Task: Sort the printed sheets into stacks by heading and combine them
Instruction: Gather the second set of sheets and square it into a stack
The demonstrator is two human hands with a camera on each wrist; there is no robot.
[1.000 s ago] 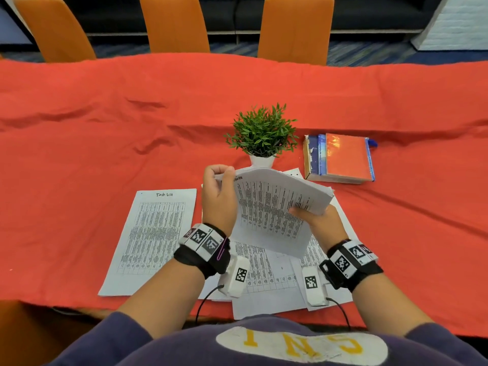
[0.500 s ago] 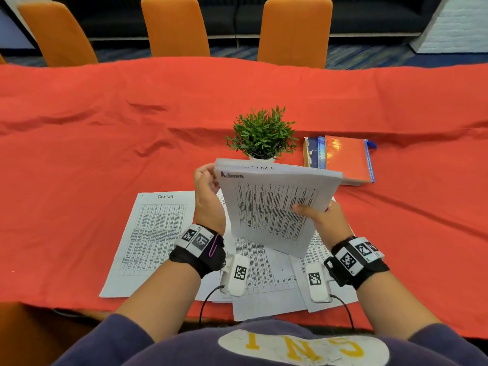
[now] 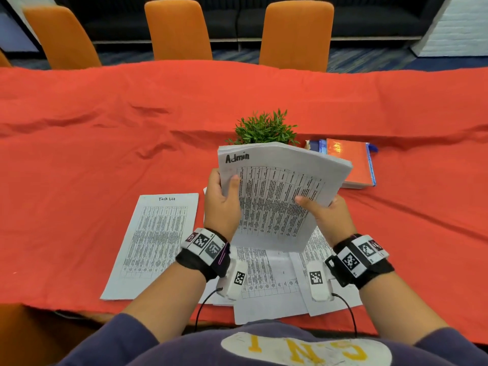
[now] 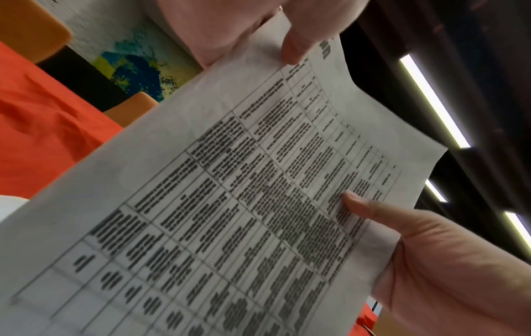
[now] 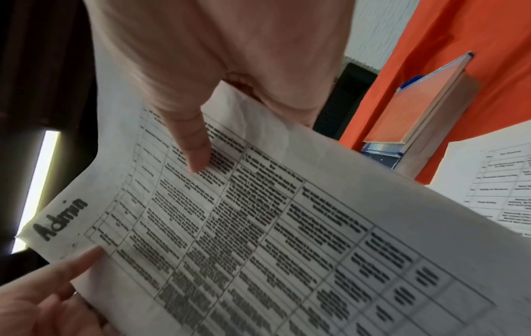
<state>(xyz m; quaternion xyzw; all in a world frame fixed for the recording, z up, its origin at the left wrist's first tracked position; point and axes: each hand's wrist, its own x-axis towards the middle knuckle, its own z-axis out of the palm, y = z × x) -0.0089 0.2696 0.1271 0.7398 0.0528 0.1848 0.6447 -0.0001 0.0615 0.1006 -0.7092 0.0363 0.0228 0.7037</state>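
Observation:
I hold a thick stack of printed sheets point(image 3: 277, 202) upright above the table. Its top page is a printed table with the handwritten heading "Admin" point(image 3: 237, 157). My left hand point(image 3: 224, 199) grips the stack's left edge, thumb on the front. At the right edge my right hand point(image 3: 323, 210) grips it, thumb across the print. The left wrist view shows the page point(image 4: 244, 204) close up, and the right wrist view shows the "Admin" heading point(image 5: 60, 219). A single sheet headed "Task list" point(image 3: 155, 241) lies flat on the left. Loose printed sheets point(image 3: 269, 283) lie under my wrists.
A red cloth point(image 3: 105, 128) covers the table. Behind the stack stands a small green potted plant point(image 3: 264, 129). Books with an orange cover point(image 3: 348, 162) lie to the right of it. Orange chairs point(image 3: 295, 35) line the far side. The loose sheets overhang the near edge.
The stack has risen and tilted toward me, so the "Admin" page now faces me. My left hand has slid from the top corner down the left edge.

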